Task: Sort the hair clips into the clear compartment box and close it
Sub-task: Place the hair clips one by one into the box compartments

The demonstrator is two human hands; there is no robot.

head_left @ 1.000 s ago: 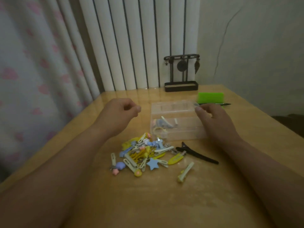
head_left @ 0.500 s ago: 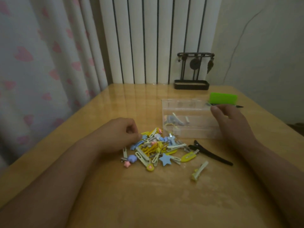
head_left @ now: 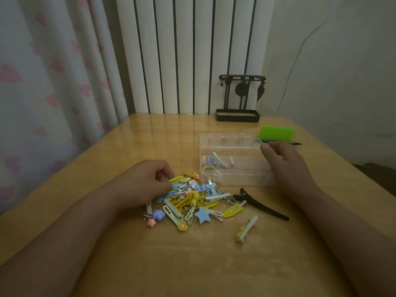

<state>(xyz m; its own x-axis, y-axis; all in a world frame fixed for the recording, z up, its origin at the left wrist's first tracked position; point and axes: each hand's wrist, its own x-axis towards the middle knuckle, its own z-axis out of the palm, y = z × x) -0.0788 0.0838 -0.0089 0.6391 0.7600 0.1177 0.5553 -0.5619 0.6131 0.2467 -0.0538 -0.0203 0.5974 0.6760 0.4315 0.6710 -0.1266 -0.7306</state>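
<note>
A pile of small coloured hair clips [head_left: 190,200] lies in the middle of the wooden table. My left hand [head_left: 143,181] rests on the pile's left edge, fingers curled down among the clips; whether it grips one is hidden. The clear compartment box [head_left: 233,159] stands open behind the pile with a few clips inside. My right hand [head_left: 285,163] lies against the box's right side and pinches a small silvery clip [head_left: 258,140] above its far right corner. A long black clip [head_left: 261,203] and a pale yellow clip [head_left: 247,228] lie apart on the right.
A green block [head_left: 276,133] with a dark pen [head_left: 285,142] in front of it sits behind my right hand. A black metal stand [head_left: 237,114] is at the table's back edge by the wall. Curtains hang on the left.
My left hand has come down from beside the box onto the left edge of the clip pile. My right hand has stayed at the box's right side.
</note>
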